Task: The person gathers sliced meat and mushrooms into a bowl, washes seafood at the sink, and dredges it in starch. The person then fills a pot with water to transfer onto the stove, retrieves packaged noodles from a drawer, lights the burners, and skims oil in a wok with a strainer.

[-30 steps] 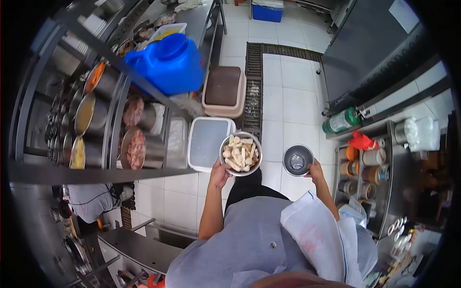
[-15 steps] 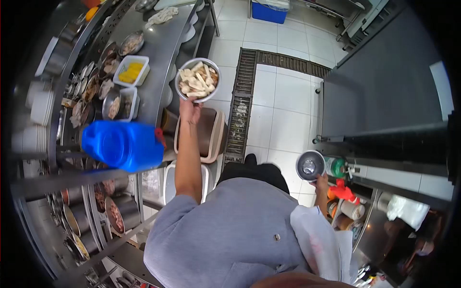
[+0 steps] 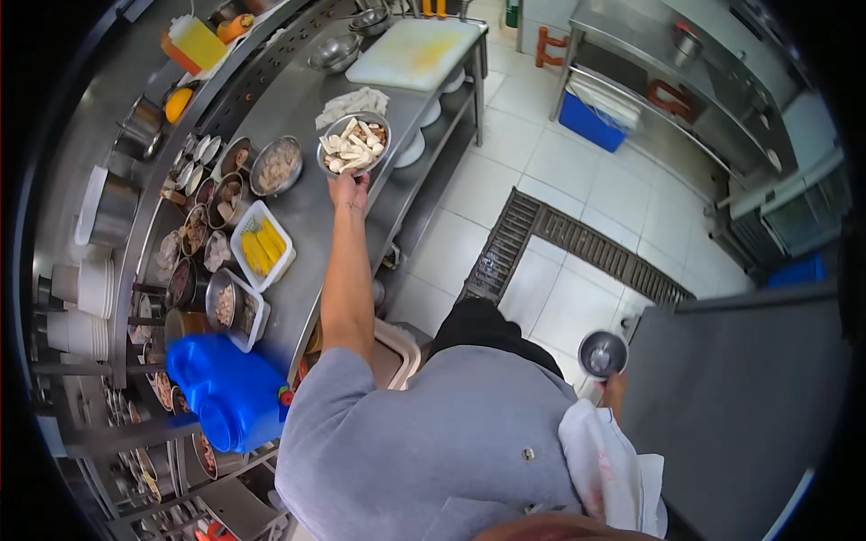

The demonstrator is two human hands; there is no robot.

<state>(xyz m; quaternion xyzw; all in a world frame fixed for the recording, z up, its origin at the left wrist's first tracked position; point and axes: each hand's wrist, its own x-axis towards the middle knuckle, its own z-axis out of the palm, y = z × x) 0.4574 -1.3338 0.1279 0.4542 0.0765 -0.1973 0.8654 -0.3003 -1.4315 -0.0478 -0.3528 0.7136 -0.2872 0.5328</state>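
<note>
My left hand (image 3: 349, 190) is closed on the near rim of a metal bowl (image 3: 385, 135) heaped with pale, cut food pieces (image 3: 354, 147). That bowl is over the front part of a steel counter (image 3: 311, 216), beside a crumpled white cloth (image 3: 361, 99). Whether it touches the counter I cannot tell. Low on the right, my right hand (image 3: 613, 388) grips a smaller metal bowl (image 3: 603, 354) above the tiled floor. It looks empty apart from a shiny reflection at its bottom.
On the counter stand a white cutting board (image 3: 415, 54), a tray of yellow food (image 3: 262, 245), several metal bowls and a blue jug (image 3: 225, 388). A dark grey cabinet (image 3: 731, 397) rises at the right. A floor drain (image 3: 514, 243) and a blue bin (image 3: 591, 122) lie ahead.
The view has turned and moved forward along the counter. The left arm has reached out, carrying the food bowl from beside the lidded bins to over the counter. Both bowls are still held.
</note>
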